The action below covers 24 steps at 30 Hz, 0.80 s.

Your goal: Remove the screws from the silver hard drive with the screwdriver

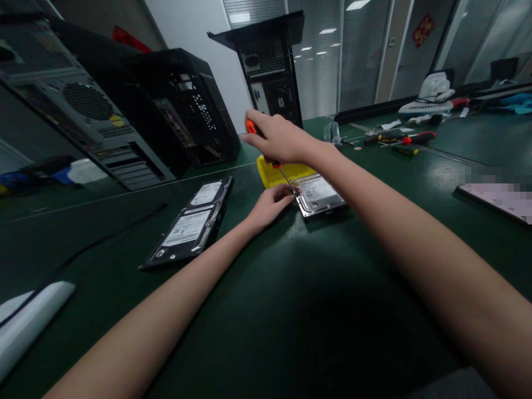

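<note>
A hard drive (319, 190) with a white label and silver rim lies on the green table, partly behind my right forearm. My right hand (278, 136) is closed round the orange handle of a screwdriver (286, 178), whose shaft slants down to the drive's left edge. At that same edge, my left hand (272, 206) has its thumb and fingers closed against the drive, close to the screwdriver tip. Just behind the drive sits a yellow tray (271, 173). Two more hard drives (189, 226) (208, 193) lie end to end, left of my left hand.
Opened computer cases (89, 111) (195, 111) (270, 72) stand at the left and back. Several screwdrivers (419, 138) and a clear cup (331, 133) are at the back right. A pink flat object (499, 200) lies at the right; a black cable (103, 238) runs along the left.
</note>
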Each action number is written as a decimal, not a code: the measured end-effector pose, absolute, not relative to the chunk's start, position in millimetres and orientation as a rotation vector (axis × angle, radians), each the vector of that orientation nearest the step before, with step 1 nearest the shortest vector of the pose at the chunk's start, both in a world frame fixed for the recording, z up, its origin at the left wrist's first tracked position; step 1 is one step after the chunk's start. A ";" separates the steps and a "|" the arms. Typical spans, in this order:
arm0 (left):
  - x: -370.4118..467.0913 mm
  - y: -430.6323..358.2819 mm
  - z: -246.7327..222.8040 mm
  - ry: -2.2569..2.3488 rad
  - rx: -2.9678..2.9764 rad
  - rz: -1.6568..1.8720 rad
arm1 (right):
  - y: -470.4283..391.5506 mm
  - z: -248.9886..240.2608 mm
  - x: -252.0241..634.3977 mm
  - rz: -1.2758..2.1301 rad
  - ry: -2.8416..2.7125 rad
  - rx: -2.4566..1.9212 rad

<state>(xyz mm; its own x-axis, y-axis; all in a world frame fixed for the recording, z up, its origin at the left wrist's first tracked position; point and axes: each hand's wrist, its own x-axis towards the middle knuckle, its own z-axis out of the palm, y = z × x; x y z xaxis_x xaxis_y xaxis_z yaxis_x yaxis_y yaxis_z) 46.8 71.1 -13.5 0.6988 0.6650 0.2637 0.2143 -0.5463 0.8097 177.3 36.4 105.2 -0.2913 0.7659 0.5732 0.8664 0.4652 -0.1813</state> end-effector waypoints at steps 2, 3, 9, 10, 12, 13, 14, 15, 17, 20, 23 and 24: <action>46.4 71.4 -13.1 0.689 2.113 0.718 | 37.1 106.2 184.6 -0.148 -2.094 -1.379; 46.0 71.8 -13.2 0.694 2.117 0.716 | 37.6 105.7 187.5 -0.131 -2.083 -1.394; 44.3 76.1 -17.0 0.672 2.151 0.731 | 41.0 98.5 196.0 -0.075 -2.019 -1.432; 44.2 76.6 -17.6 0.672 2.146 0.733 | 41.0 98.4 196.3 -0.072 -2.015 -1.432; 44.2 77.2 -18.3 0.672 2.129 0.729 | 40.2 99.4 196.3 -0.073 -2.007 -1.433; 44.2 77.3 -18.4 0.672 2.119 0.728 | 39.4 100.4 196.0 -0.077 -2.001 -1.432; 44.1 77.1 -18.2 0.672 2.111 0.726 | 38.6 101.6 195.5 -0.081 -1.995 -1.433; 44.0 76.8 -18.0 0.674 2.104 0.727 | 37.7 102.9 195.1 -0.085 -1.986 -1.436; 43.8 75.9 -17.2 0.685 2.096 0.730 | 36.4 105.0 194.3 -0.089 -1.975 -1.444; 43.6 74.2 -15.7 0.706 2.104 0.732 | 36.6 105.9 194.1 -0.098 -1.974 -1.445; 43.4 72.9 -14.7 0.714 2.125 0.731 | 38.4 104.0 195.2 -0.106 -1.978 -1.447; 43.4 72.8 -14.6 0.715 2.128 0.731 | 38.8 103.1 195.6 -0.102 -1.981 -1.450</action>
<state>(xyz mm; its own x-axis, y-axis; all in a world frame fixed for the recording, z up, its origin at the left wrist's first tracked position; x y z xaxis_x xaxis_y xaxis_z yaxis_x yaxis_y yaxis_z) 43.4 72.8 -14.6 0.6791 0.6847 0.2645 0.2490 -0.5539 0.7945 195.6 38.8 103.1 -0.1567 0.8181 0.5533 0.8708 0.3788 -0.3135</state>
